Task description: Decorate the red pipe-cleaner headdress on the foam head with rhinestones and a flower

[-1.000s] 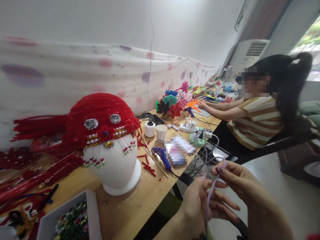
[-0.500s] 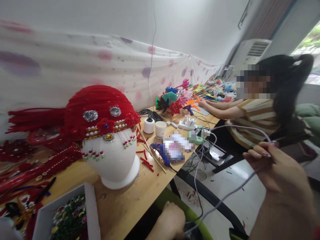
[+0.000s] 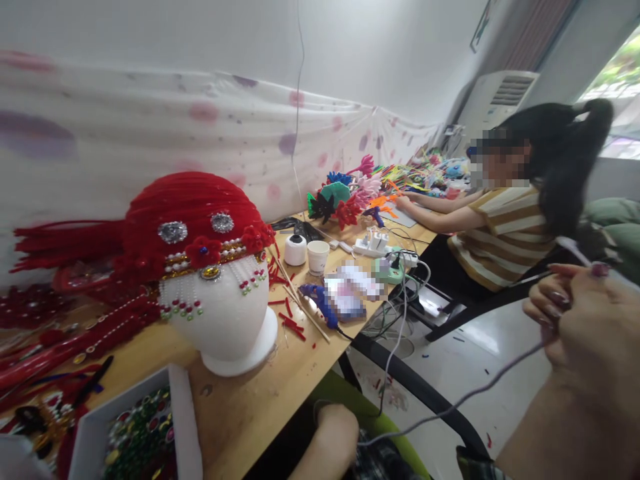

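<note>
At the right, my right hand (image 3: 575, 313) is closed in a pinch on a pale grey cable (image 3: 473, 397). A blurred white piece sticks up above its fingertips. The cable sags down and left towards my left hand (image 3: 337, 427), which is low in the middle, past the table's front edge. The fingers of my left hand are hidden, so what they hold does not show. On the table (image 3: 235, 407) stands a white foam head (image 3: 225, 313) wearing a red cap (image 3: 190, 200) with silver gems, red flowers and bead fringes.
A blue glue gun (image 3: 323, 307), paper cup (image 3: 318, 257), power strips (image 3: 375, 247) and craft flowers (image 3: 345, 200) are on the table. A bead box (image 3: 187, 420) sits at front left. Another person (image 3: 500, 233) works at the far end. A black chair arm (image 3: 425, 390) crosses below.
My right hand has moved right, and the cable loop that stretched left from it towards the power strips no longer shows there. My left hand has shifted slightly left and down.
</note>
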Demonstrator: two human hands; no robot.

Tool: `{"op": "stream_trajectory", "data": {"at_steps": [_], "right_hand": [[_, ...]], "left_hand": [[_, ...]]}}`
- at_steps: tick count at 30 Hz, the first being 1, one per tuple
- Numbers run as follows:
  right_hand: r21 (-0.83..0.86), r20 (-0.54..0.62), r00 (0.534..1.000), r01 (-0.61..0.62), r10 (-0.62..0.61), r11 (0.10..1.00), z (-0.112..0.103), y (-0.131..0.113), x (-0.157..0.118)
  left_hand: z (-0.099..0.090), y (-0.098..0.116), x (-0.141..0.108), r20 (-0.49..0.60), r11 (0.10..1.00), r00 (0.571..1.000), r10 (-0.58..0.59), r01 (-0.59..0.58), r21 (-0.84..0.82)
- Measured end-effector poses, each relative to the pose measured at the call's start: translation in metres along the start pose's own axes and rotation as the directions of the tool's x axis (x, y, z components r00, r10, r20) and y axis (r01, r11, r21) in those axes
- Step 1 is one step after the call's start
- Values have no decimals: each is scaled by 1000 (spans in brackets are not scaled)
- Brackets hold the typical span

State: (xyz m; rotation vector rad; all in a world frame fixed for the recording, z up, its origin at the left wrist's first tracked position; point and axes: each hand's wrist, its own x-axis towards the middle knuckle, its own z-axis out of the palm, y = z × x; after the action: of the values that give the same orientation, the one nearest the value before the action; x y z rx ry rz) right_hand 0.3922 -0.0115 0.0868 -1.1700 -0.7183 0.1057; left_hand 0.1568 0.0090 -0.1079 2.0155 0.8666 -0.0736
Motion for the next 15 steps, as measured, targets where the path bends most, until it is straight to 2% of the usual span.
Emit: {"op": "stream_trajectory", "data": {"at_steps": [2, 4, 5, 6, 8, 11, 15], "right_hand": [[-9, -32, 996, 81, -82, 997, 4, -1, 2], [1, -81, 984, 157, -156, 988, 10, -2, 1], [22, -86, 984, 155, -153, 988, 13, -1, -2], [52, -70, 990, 124, -120, 991, 16, 0, -5], [97, 31, 999, -20, 17, 995, 20, 7, -18], [51, 203, 958, -214, 200, 975, 21, 32, -43], [-125, 292, 900, -298, 322, 946, 16, 78, -78]], "left_hand": [[-16, 18, -14, 98, 981, 995, -7, -12, 194], [-38, 39, -28, 111, 945, 993, 41, -75, 318], [-50, 48, -34, 76, 926, 994, 83, -105, 363], [-62, 57, -37, 24, 906, 992, 123, -123, 406], [-86, 71, -36, -65, 859, 975, 214, -155, 488], [-118, 84, -14, -99, 754, 952, 290, -163, 636], [-148, 92, 33, -96, 572, 957, 274, -82, 816]]}}
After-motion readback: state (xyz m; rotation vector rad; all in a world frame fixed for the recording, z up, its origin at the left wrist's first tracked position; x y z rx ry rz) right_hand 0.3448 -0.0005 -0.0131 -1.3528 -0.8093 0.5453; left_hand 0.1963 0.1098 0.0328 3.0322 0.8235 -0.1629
